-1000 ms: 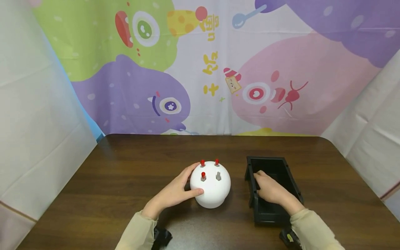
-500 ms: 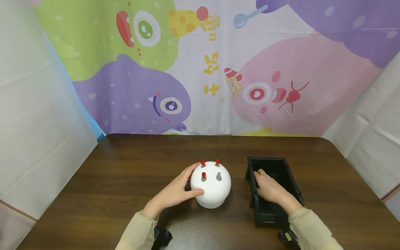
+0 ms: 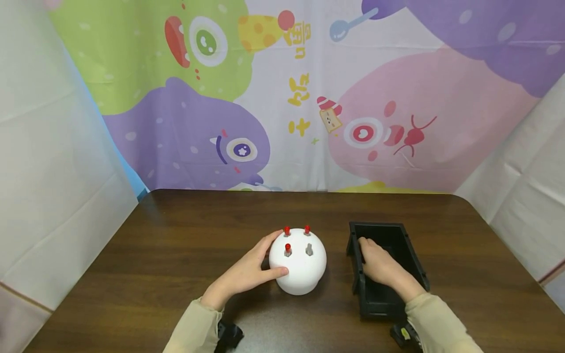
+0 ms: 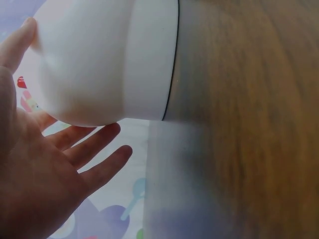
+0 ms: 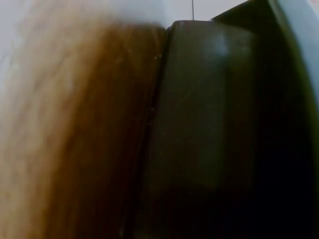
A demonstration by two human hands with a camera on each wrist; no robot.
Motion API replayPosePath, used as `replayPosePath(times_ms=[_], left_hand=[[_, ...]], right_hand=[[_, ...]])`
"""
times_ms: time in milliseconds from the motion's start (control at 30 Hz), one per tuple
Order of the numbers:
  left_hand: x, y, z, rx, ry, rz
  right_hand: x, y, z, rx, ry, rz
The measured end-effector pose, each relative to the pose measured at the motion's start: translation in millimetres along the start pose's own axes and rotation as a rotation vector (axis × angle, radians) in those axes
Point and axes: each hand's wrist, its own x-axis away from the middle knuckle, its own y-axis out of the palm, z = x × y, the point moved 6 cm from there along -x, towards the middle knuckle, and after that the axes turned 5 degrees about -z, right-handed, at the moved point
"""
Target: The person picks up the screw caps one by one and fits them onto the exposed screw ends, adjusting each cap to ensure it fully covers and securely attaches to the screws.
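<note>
A white ball-shaped object stands on the table, with several metal toggle switches on top; three have red caps and a bare grey one sits at the near right. My left hand rests against its left side, thumb in front and fingers behind. In the left wrist view, the fingers are spread and fairly straight beside the ball's smooth shell. My right hand reaches down into a black bin, by its left wall. The right fingertips are hidden, so whatever they touch cannot be seen.
The dark brown wooden table carries the ball and, to its right, the bin. A cartoon-printed cloth hangs behind the table's far edge. Pale cloth walls flank both sides. The right wrist view is dark and blurred beside the bin's wall.
My right hand stays in the bin, its fingers sinking slightly lower and its sleeve shifting a little left. The left hand and the ball have hardly moved.
</note>
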Motion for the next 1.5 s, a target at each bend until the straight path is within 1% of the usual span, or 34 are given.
replayPosePath(times_ms=[300,567,833,1000,1100,1300,1433,1500], left_hand=[[0.0,0.8,-1.9,-0.006,-0.001,-0.001],[-0.2,0.7,-2.8,0.006,-0.006,-0.007],[0.5,0.9,-3.3,0.009,-0.007,-0.004],[0.2,0.7,-3.1,0.005,-0.004,-0.004],[-0.1,0.5,-2.7,0.006,-0.003,-0.005],[-0.3,0.3,-2.9,0.010,-0.007,-0.007],[-0.6,0.5,-3.1,0.003,-0.005,-0.005],[-0.6,0.6,-2.8,0.001,-0.003,-0.004]], right_hand=[[-2.4,0.4,2.5,-0.014,0.046,0.000],[-3.4,0.3,3.8,-0.015,0.069,0.011],[-5.3,-1.6,2.8,-0.022,0.065,0.029],[-4.8,-2.6,2.5,-0.076,0.066,0.026],[-5.0,-2.1,3.1,-0.090,0.063,0.024],[-6.0,-2.8,4.2,-0.091,0.070,0.045],[-6.6,-3.5,4.5,-0.060,0.067,0.068],[-6.7,-3.0,4.5,-0.048,0.067,0.060]])
